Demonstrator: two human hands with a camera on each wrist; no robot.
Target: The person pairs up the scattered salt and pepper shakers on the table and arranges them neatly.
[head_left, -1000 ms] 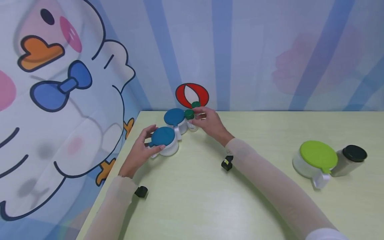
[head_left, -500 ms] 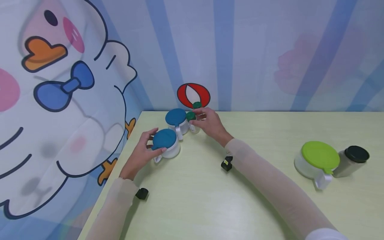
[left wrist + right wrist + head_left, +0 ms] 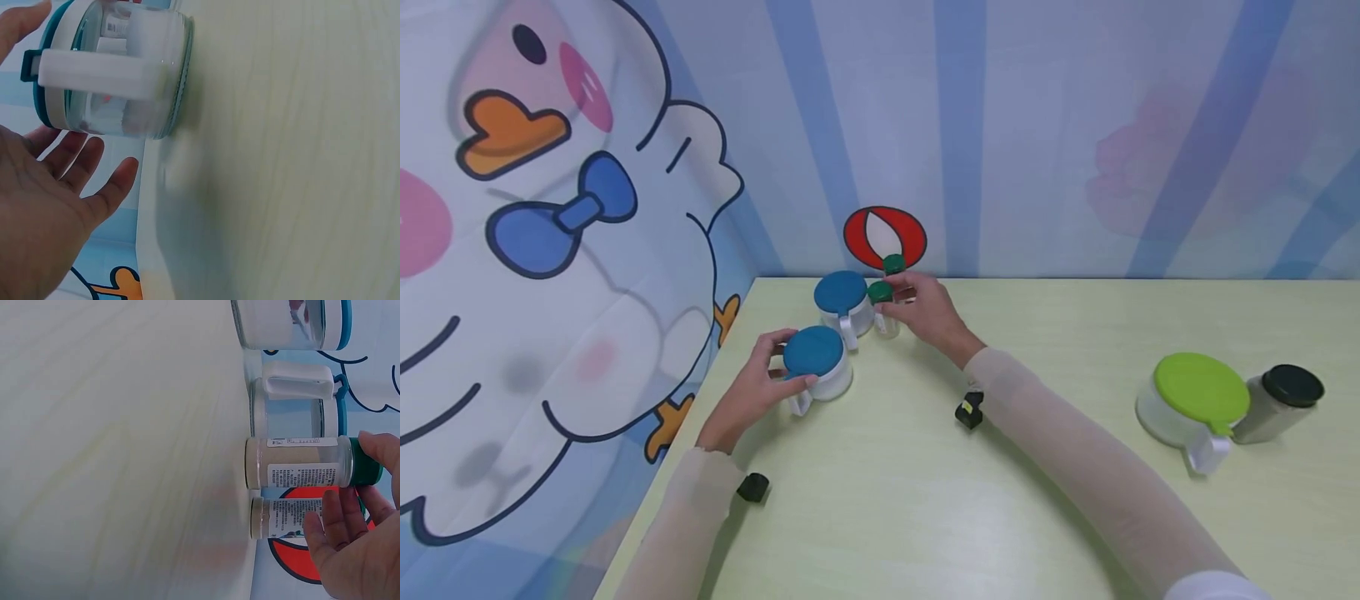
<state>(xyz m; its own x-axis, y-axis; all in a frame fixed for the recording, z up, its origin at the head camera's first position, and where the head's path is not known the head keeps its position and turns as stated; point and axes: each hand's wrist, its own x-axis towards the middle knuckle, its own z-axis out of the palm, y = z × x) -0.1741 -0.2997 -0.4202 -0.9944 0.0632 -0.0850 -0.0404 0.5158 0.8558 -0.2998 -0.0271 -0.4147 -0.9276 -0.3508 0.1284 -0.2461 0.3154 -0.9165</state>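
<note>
My left hand holds a blue-lidded seasoning jar, thumb and fingers spread round its lid. The jar is clear, with a white side handle turned toward me. My right hand pinches the green cap of a labelled spice bottle between thumb and fingers. This bottle stands upright, with pale contents. Just behind it stands a second green-capped bottle, partly covered by my fingers in the right wrist view. Another blue-lidded jar stands left of the bottles, its handle facing me.
On the right of the table stand a green-lidded jar with a white handle and a black-capped bottle close beside it. A printed cloth backdrop rises along the table's back and left edges.
The jar in my left hand has shifted slightly toward me and turned, bringing its handle round to the front. The spice bottle at my right hand has come slightly nearer. The other jars stay put.
</note>
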